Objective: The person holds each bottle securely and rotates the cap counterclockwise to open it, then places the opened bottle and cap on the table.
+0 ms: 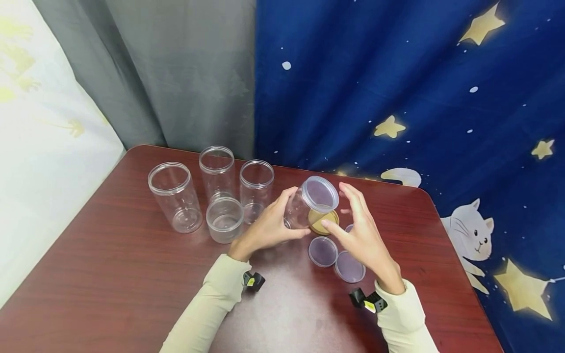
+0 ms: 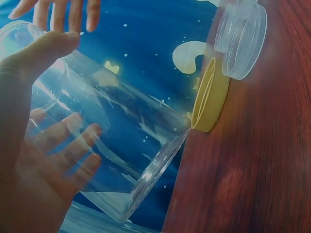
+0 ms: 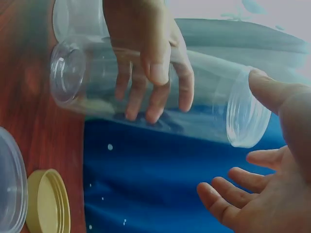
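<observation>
A clear plastic jar [image 1: 295, 210] is held tilted above the table by my left hand [image 1: 267, 226], its thumb and fingers around the body. A translucent lid [image 1: 321, 193] appears to sit on the mouth, which points right and up. My right hand [image 1: 364, 238] is beside that end with its fingers spread. In the right wrist view, the right thumb [image 3: 274, 92] is at the rim, though whether it touches is unclear. Under the jar's end lies a gold lid [image 1: 325, 226]. Nearer me are two translucent lids, one left [image 1: 323, 251] and one right [image 1: 350, 267].
To the left stand three tall clear jars, one leftmost [image 1: 176, 203], one at the back [image 1: 217, 179] and one nearer the left hand [image 1: 257, 189]. A short clear tub [image 1: 225, 225] stands in front of them. Another lid [image 1: 349, 228] is partly hidden behind the right hand. Curtains hang behind the table.
</observation>
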`<state>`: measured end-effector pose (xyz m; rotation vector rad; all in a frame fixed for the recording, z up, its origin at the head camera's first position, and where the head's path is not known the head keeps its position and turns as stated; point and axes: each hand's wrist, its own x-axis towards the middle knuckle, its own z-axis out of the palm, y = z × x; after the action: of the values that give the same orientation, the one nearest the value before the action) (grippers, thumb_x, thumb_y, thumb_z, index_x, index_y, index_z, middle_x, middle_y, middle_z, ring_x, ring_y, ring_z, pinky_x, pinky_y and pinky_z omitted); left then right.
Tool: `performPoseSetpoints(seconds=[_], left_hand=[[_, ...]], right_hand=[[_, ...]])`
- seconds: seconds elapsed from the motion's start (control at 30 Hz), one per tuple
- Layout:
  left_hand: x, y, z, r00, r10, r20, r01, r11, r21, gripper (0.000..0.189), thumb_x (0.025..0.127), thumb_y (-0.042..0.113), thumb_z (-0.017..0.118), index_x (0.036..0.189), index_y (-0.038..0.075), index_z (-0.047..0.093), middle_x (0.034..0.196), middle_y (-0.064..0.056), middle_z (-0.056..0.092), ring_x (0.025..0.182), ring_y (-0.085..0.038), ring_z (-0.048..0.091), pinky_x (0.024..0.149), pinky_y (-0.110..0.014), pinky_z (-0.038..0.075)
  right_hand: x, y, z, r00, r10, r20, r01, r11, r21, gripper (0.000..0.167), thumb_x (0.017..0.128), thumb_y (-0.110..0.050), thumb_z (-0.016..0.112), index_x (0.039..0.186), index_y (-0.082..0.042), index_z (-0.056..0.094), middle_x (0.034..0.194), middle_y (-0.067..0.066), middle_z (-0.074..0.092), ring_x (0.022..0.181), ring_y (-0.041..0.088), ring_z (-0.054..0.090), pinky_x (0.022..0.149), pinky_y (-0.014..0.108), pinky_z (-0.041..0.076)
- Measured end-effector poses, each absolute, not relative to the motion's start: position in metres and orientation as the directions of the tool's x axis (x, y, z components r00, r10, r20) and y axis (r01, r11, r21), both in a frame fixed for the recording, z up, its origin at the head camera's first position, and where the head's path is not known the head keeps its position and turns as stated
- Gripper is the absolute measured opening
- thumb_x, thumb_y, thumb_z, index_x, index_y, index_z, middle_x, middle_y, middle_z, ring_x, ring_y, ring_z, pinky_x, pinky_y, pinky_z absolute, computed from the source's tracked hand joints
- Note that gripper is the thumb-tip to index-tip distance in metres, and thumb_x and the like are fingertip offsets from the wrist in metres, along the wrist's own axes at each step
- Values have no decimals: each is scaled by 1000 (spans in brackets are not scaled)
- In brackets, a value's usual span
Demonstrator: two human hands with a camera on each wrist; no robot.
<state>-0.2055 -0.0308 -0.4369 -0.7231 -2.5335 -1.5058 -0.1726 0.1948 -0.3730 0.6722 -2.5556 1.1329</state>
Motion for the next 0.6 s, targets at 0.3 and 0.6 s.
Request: performPoseSetpoints(seconds=[0.3, 0.6], left_hand=[[-204, -31, -435, -874, 383, 299, 453, 421, 786, 97, 70, 36, 89, 148, 18, 33, 136, -6, 56, 118, -20, 58, 98, -42, 49], [-204, -31, -436, -868, 397, 297, 457, 408, 790, 97, 70, 35, 89, 147, 16, 33, 140, -4, 53, 121, -18, 56, 102, -41, 47]], right_hand=[[-177, 180, -363, -846, -319, 427, -531, 584, -614, 89, 78, -22, 86, 151, -14, 37, 152, 7, 41, 132, 24, 47, 106, 48, 42], [-178, 174, -362, -836, -323, 443, -544, 594, -593, 80, 79, -23, 85, 146, -13, 44, 145, 6, 49, 128, 24, 52, 105, 48, 42]])
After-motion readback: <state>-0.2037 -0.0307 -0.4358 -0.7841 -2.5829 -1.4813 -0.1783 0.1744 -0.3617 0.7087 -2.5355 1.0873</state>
